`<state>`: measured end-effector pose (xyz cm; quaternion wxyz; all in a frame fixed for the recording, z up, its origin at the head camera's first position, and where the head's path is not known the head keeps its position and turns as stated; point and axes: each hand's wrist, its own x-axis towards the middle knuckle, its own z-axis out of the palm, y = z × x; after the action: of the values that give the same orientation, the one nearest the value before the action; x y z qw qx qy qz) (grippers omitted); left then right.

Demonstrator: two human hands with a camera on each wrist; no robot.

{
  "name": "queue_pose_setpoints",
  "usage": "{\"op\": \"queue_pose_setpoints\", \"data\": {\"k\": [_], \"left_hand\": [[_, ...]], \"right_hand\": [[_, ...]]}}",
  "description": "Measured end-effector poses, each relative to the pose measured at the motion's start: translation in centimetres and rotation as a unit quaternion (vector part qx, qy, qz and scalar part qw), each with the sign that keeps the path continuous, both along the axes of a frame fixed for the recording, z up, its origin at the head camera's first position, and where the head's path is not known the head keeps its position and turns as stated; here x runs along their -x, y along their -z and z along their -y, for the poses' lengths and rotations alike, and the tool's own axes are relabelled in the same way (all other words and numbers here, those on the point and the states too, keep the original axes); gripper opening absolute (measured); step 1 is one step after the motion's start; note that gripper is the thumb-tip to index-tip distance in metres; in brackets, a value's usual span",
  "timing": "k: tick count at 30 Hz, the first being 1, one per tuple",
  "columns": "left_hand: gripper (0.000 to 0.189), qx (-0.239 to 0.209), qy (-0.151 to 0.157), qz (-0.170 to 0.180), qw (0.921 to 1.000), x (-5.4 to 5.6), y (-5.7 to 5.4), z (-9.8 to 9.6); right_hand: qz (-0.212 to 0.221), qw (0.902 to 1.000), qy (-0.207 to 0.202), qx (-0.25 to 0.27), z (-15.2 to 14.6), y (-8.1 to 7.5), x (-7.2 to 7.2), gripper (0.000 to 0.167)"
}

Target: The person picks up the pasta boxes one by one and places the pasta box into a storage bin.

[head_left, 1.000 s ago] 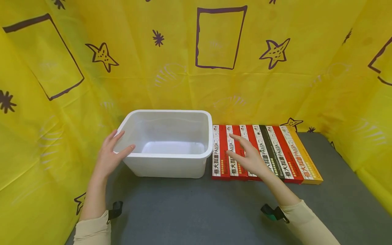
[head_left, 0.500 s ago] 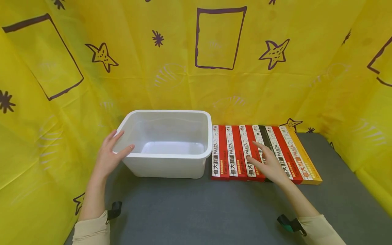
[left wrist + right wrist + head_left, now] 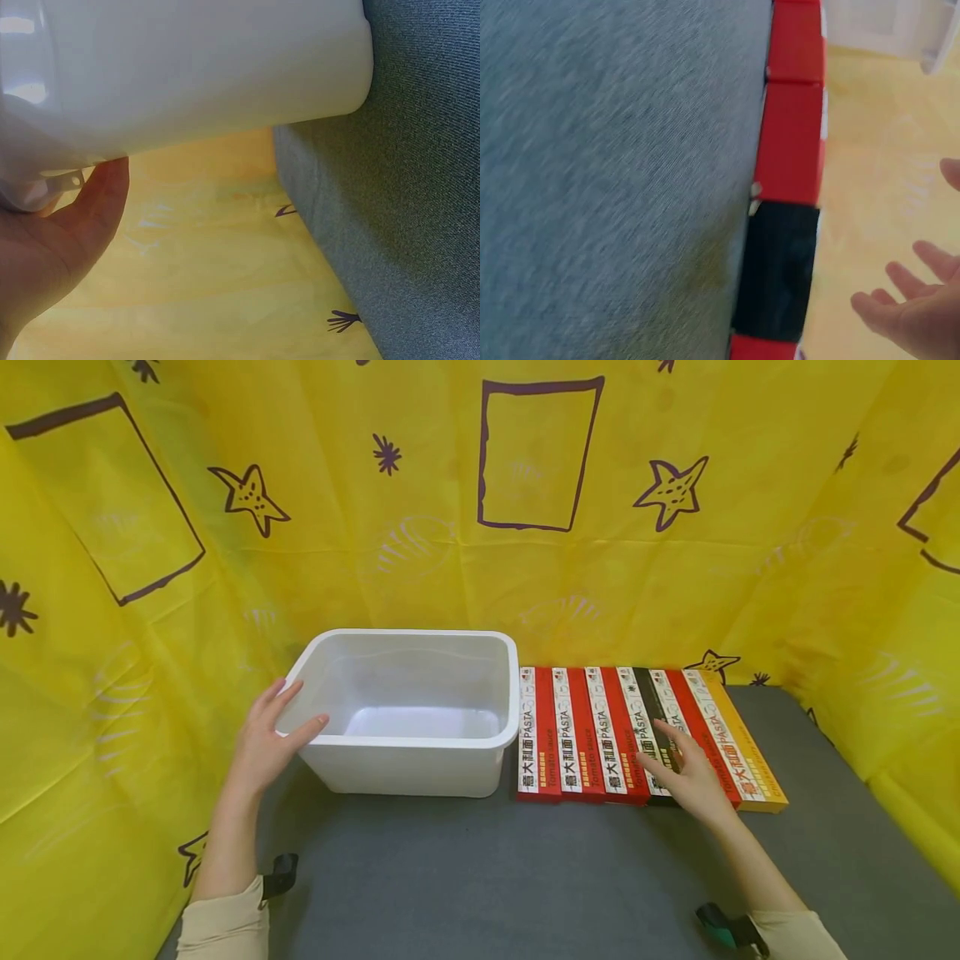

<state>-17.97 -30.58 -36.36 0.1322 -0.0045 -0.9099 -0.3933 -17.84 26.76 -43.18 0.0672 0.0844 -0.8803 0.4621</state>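
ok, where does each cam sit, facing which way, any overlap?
Head: on the head, forward and down over white bin and pasta boxes; left hand, right hand and forearms show.
Left wrist: on that wrist, toward the white bin's outer wall and yellow cloth; part of left hand shows.
Right wrist: on that wrist, toward the pasta boxes' near ends; part of right hand shows.
Head and right wrist share the pasta boxes.

Both forearms (image 3: pixel 232 835) outstretched, left fingers (image 3: pixel 283 697) bent, right fingers (image 3: pixel 678 737) (thumb (image 3: pixel 656 767) well apart) loose.
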Motion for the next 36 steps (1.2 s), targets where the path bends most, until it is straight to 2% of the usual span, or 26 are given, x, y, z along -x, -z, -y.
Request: {"op": "queue_pose_setpoints", "data": {"k": [5, 10, 18, 22, 30, 32, 36], "left_hand": [[0.075, -0.003, 0.002, 0.004, 1.0000, 0.1, 0.0, 0.0], [0.075, -0.003, 0.001, 0.002, 1.0000, 0.1, 0.0, 0.0], [0.075, -0.005, 0.001, 0.003, 1.0000, 0.1, 0.0, 0.0], [0.075, -0.004, -0.002, 0.000, 1.0000, 0.0, 0.0, 0.0], [0.075, -0.003, -0.002, -0.002, 1.0000, 0.0, 0.0, -0.1], [0.075, -0.004, -0.002, -0.002, 1.0000, 0.0, 0.0, 0.0], [0.075, -0.008, -0.003, -0.001, 1.0000, 0.0, 0.1, 0.0]], "right_hand": [[-0.012, 0.9985, 0.039, -0.037, -1.6, 0.4, -0.1, 0.072], [-0.043, 0.9945, 0.066, -0.069, -3.8, 1.2, 0.0, 0.070], [-0.023, 0.9892, 0.110, -0.094, -6.6, 1.9, -0.3, 0.073], [-0.032, 0.9847, 0.119, -0.123, -7.7, 2.6, -0.3, 0.070], [-0.091, 0.9761, 0.113, -0.162, -9.6, 3.7, -0.4, 0.064], [-0.086, 0.9760, 0.107, -0.168, -10.0, 3.9, -0.5, 0.066], [-0.034, 0.9777, 0.095, -0.184, -10.5, 4.0, -0.6, 0.073]]}}
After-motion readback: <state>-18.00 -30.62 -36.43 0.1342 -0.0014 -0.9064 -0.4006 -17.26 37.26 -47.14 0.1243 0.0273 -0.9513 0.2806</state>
